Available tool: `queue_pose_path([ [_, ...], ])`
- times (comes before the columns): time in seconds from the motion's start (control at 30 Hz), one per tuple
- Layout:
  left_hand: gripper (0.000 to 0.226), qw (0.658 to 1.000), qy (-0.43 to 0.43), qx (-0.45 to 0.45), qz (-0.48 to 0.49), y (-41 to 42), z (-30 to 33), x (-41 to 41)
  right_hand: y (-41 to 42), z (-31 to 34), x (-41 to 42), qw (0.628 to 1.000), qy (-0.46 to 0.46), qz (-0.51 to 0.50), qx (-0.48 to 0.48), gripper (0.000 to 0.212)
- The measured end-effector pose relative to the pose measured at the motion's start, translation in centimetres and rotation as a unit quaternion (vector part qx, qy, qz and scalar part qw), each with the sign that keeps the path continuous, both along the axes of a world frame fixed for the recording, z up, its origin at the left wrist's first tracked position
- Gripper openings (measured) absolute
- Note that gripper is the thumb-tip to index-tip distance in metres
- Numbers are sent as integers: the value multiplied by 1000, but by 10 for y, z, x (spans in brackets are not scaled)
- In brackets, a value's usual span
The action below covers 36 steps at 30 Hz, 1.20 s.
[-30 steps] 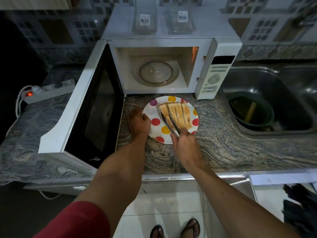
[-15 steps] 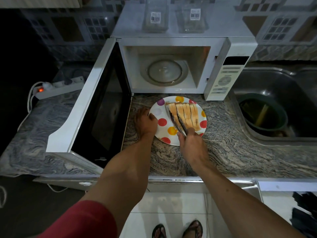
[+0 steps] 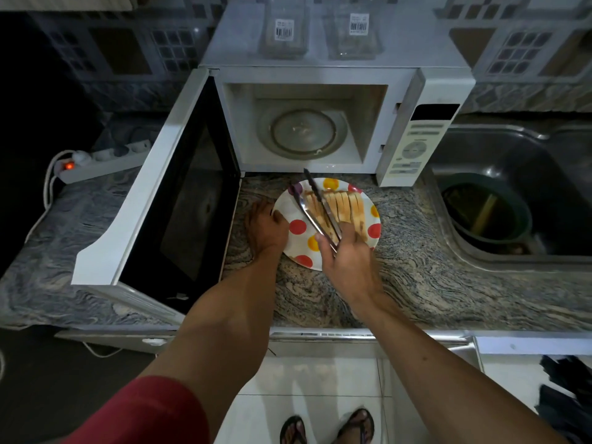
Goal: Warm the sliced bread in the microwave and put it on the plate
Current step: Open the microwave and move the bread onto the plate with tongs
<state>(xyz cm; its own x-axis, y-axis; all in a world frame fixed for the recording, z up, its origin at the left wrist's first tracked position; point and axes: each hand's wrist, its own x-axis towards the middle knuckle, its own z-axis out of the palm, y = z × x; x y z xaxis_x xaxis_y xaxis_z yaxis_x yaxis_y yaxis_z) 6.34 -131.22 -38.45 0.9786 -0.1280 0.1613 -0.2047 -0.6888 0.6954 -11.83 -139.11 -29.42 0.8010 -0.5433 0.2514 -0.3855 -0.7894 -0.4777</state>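
Note:
A white plate (image 3: 296, 241) with coloured dots sits on the granite counter in front of the microwave (image 3: 320, 78). Several slices of bread (image 3: 347, 205) lie in a row on the plate. My right hand (image 3: 344, 256) grips metal tongs (image 3: 315, 203), whose open arms reach over the left end of the bread toward the microwave. My left hand (image 3: 266, 227) holds the plate's left rim. The microwave door (image 3: 153, 187) stands wide open to the left. Inside, the glass turntable (image 3: 302, 133) carries nothing.
A steel sink (image 3: 519, 193) with a dark green bowl (image 3: 487, 213) lies to the right. A power strip (image 3: 102, 160) with a red light sits at the left. Two clear containers (image 3: 318, 27) stand on top of the microwave.
My right hand has turned and lifted the tongs, so their tips now stick out past the plate's far rim. The bread and my left hand stay put. The microwave's inside light has gone out.

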Motion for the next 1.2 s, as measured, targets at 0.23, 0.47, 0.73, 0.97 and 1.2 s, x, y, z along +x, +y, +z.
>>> queue_pose_path([
  [0.23, 47, 1000, -2, 2, 0, 1, -4, 1, 5, -13, 9, 993, 120, 11, -4, 45],
  [0.47, 34, 1000, 10, -2, 7, -1, 2, 0, -5, -17, 6, 993, 121, 5, 13, 42],
  [0.73, 33, 967, 150, -204, 7, 8, 20, -4, -15, -9, -19, 997, 44, 18, 59, 43],
  [0.97, 20, 914, 212, -345, 3, 5, 82, -44, -11, 7, -46, 988, 12, -6, 156, 43],
  [1.2, 15, 763, 395, -487, -156, 9, 111, -71, 15, 20, -70, 974, 3, -5, 226, 44],
])
